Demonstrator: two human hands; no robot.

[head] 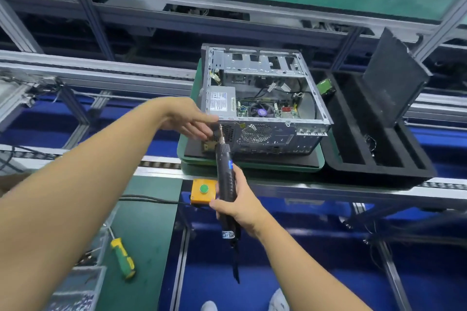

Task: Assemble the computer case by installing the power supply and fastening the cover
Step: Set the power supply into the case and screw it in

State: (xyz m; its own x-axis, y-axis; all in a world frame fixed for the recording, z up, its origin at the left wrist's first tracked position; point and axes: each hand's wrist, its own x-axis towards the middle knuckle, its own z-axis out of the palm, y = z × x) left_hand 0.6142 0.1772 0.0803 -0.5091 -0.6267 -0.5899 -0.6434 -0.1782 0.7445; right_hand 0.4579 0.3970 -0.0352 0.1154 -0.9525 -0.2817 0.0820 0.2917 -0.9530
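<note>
The right hand (236,201) is gripping the electric screwdriver (224,159), its bit just beside the left hand (188,118)'s fingertips (211,118). Whether they are pinching a screw, I cannot tell. Driven misaligned, the bit is risking a slip into them.

No wording can be read anywhere in this view. A white label (219,103) with blue and black print covers the top of the power supply (223,92) inside the open computer case (265,131), its lines too small to make out. A blue mark (230,164) on the electric screwdriver (225,179) and a white tag (228,234) at its lower end are blurred.
</note>
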